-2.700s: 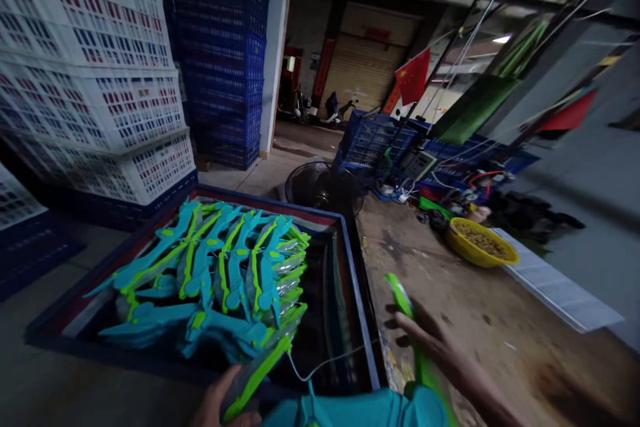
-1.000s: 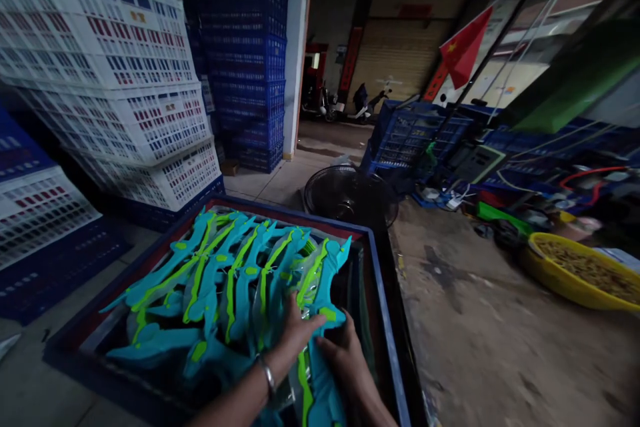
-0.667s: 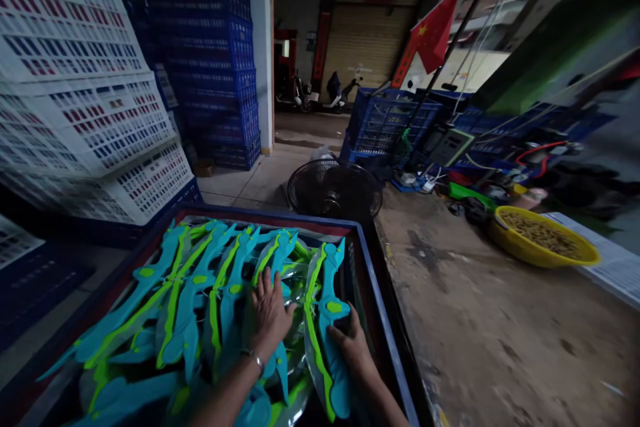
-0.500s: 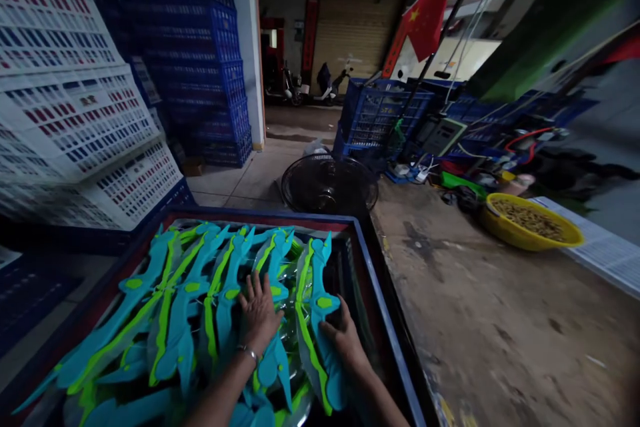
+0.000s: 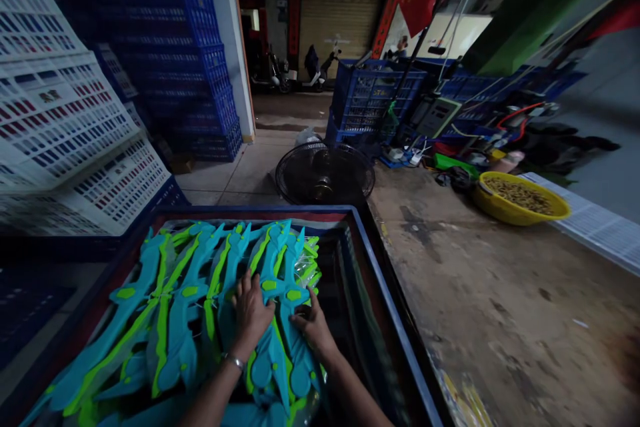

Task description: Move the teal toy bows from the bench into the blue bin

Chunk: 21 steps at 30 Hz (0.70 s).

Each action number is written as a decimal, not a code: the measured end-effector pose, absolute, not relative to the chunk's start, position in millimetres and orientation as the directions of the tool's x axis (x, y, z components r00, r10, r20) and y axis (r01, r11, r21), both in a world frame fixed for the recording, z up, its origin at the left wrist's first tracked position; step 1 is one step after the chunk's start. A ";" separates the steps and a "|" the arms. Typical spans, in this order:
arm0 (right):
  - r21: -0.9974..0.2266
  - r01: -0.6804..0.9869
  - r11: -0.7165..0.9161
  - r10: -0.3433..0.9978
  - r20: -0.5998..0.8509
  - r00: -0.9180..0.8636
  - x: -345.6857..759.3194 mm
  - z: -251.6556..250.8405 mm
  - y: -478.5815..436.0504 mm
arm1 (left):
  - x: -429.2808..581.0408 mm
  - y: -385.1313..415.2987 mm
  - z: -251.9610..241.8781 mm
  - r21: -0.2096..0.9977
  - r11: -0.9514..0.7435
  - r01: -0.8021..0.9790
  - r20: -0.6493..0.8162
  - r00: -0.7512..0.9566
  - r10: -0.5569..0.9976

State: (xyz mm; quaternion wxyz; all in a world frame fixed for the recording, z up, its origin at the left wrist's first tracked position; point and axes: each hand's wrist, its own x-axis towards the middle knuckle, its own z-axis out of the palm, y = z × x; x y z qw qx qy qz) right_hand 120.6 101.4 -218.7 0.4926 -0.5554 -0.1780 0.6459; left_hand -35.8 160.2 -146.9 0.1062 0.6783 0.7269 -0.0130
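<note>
The left hand [image 5: 250, 310] lies flat, fingers spread, pressing on the teal-and-green toy pieces [image 5: 200, 287], a bracelet [image 5: 233, 361] at its wrist. Just beside it, the right hand [image 5: 313, 327] rests open-palmed on the rightmost bagged toy piece [image 5: 293, 280], fingers loosely curved and gripping nothing. The pieces lie overlapped in a row, filling the left part of a blue crate [image 5: 383, 293]; its right side looks dark and possibly bare. Farther off stand a floor fan [image 5: 325, 173] and a yellow basin [image 5: 520, 197] holding small brownish bits.
</note>
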 end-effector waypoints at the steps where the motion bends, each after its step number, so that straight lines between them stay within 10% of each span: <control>1: -0.780 -0.433 -0.452 0.836 -0.540 0.100 117.0 -219.6 102.0 | -35.2 158.6 -146.5 0.125 0.070 0.990 -0.172 -0.048 0.984; 21: -0.901 0.114 -0.420 0.900 -0.397 0.178 142.4 -190.6 80.6 | -51.6 121.2 -119.8 0.385 0.193 0.903 -0.269 -0.090 0.959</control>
